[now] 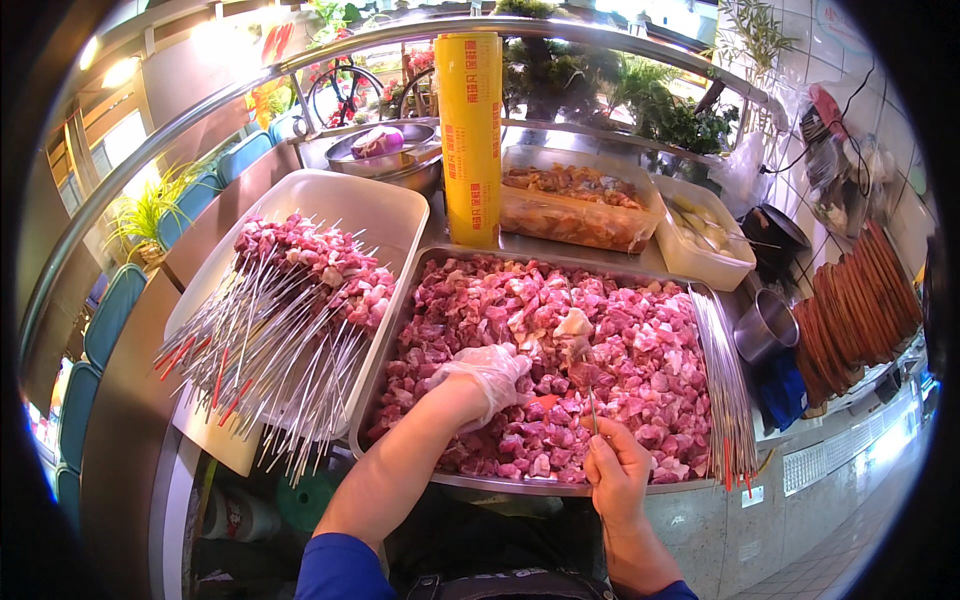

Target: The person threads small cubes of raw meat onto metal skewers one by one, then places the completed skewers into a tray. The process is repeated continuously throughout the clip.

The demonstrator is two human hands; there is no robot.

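A large steel tray (525, 487) full of diced raw meat (645, 322) lies before me. My left hand (487, 381), in a clear plastic glove, rests on the meat; its fingertips are partly hidden, so whether it pinches a piece cannot be told. My bare right hand (619, 461) grips the lower part of a thin metal skewer (594, 412). Pieces of meat (585, 373) are threaded on this skewer, which points away from me over the tray. Bare metal skewers (724, 375), some red-ended, lie along the tray's right side.
At left, a white plastic tub (397, 217) holds many loaded meat skewers (300, 251), handles jutting over its near edge. Behind stand a steel bowl (409, 178), an upright yellow roll (471, 142), a marinated-meat container (574, 225) and another tub (712, 270). A steel cup (766, 328) is at right.
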